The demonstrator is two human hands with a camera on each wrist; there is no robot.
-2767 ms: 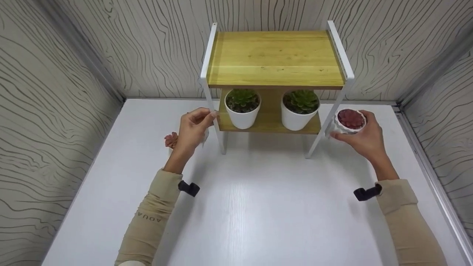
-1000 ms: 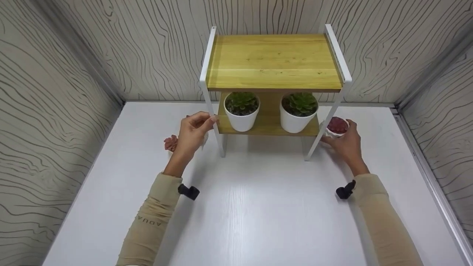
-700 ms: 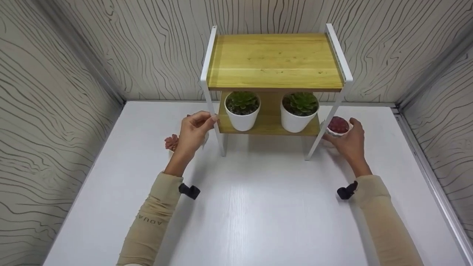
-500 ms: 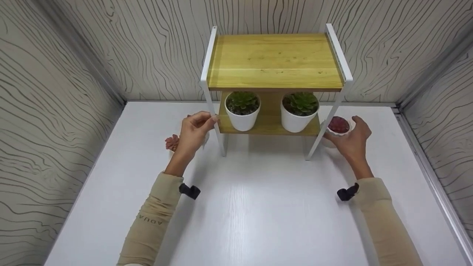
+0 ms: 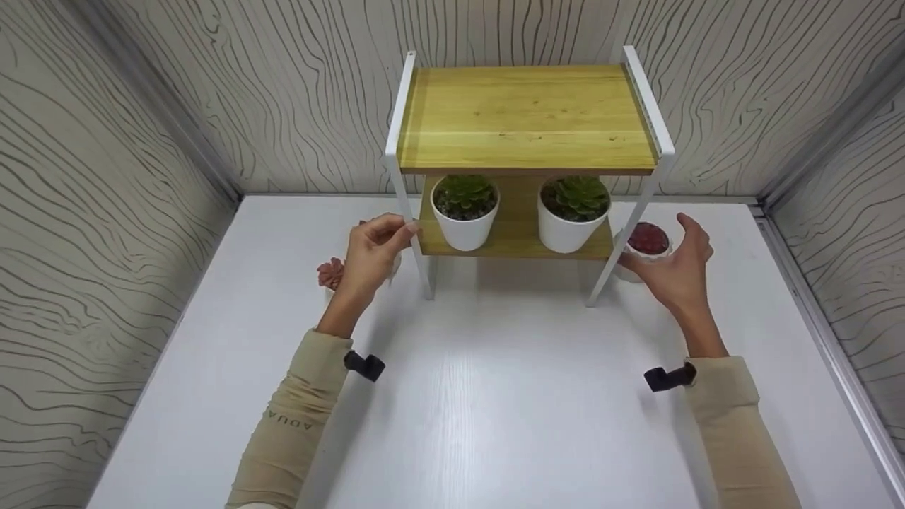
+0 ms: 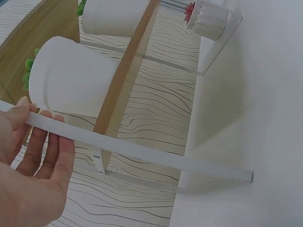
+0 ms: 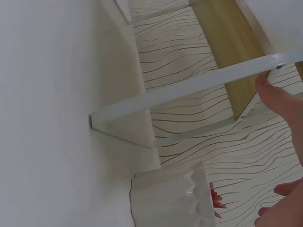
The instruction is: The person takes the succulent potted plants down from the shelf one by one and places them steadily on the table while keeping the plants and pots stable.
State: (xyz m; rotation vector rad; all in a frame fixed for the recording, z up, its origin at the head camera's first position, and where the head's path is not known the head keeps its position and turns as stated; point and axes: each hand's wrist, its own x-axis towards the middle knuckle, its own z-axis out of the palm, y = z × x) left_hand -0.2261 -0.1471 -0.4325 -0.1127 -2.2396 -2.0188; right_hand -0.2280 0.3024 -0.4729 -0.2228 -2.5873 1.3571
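Over the white worktop [image 5: 495, 417], amid wavy-lined walls [image 5: 304, 92], I see the left hand [image 5: 368, 260] pinching the shelf [image 5: 527, 116], the right hand [image 5: 677, 274] with digits apart.

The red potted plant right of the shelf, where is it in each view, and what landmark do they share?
Head: red potted plant, right of center.
Left wrist: red potted plant, top, right of center.
Right wrist: red potted plant, bottom middle.
Shared landmark: the lower wooden board.
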